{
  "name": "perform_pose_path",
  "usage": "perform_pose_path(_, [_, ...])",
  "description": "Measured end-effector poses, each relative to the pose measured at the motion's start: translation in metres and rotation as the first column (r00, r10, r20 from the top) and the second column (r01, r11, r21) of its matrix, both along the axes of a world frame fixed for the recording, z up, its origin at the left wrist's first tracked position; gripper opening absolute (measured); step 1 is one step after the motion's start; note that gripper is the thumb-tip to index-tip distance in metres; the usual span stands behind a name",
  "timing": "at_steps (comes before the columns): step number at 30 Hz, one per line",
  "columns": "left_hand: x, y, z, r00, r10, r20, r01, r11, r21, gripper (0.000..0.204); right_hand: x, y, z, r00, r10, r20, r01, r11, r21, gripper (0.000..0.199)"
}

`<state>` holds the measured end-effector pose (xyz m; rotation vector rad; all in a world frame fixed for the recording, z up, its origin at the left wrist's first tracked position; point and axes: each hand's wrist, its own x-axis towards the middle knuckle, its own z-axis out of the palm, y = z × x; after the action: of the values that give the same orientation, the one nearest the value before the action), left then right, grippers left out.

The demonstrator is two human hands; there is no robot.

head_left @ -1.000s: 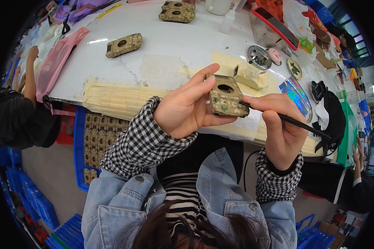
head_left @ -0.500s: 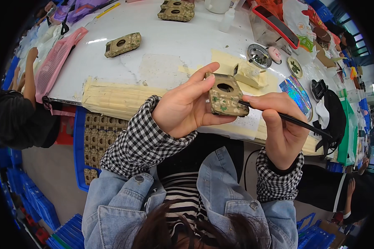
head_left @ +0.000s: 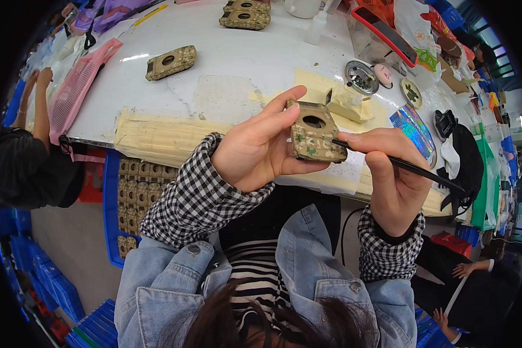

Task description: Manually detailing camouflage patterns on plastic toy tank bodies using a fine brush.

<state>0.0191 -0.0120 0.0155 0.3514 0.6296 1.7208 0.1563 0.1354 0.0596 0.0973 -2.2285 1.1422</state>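
Observation:
My left hand (head_left: 260, 142) grips a camouflage toy tank hull (head_left: 314, 129) by its edges, thumb along its left side. The piece has a round dark hole in its top and is tilted toward me over the table's front edge. In my right hand (head_left: 391, 168) are slim black tweezers (head_left: 420, 169), held like a pen. Their tip meets the hull's lower right part, beside green patches; whether anything sits in the tip is too small to tell.
More hulls lie on the white table (head_left: 226, 58): one hull (head_left: 171, 62) at left, others (head_left: 245, 14) at the back. A round metal dish (head_left: 362, 77) holds small dark bits. A blue crate (head_left: 111, 209) full of hulls stands below left. Co-workers sit at both sides.
My hands, the hull and the tweezers have hardly moved. At the right, a co-worker has shifted, and both of that person's hands now show. The left co-worker's hands have moved slightly.

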Motion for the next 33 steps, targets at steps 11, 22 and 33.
perform_pose_path(11, [-0.006, 0.000, -0.008, 0.998, 0.008, 0.067, -0.009, 1.000, 0.017, 0.046, 0.002, -0.002, -0.011, 0.985, -0.042, -0.170, -0.024, 0.929, -0.370, 0.026])
perform_pose_path(22, [-0.022, 0.012, -0.003, 0.988, 0.081, 0.134, -0.102, 0.983, 0.155, 0.044, -0.005, 0.050, -0.018, 0.875, -0.470, -0.115, 0.481, 0.820, 0.310, 0.007])
perform_pose_path(33, [-0.024, 0.025, -0.026, 0.971, 0.171, 0.168, -0.177, 0.984, 0.019, 0.042, -0.012, 0.048, -0.026, 0.907, -0.417, -0.055, 0.421, 0.894, 0.154, 0.028])
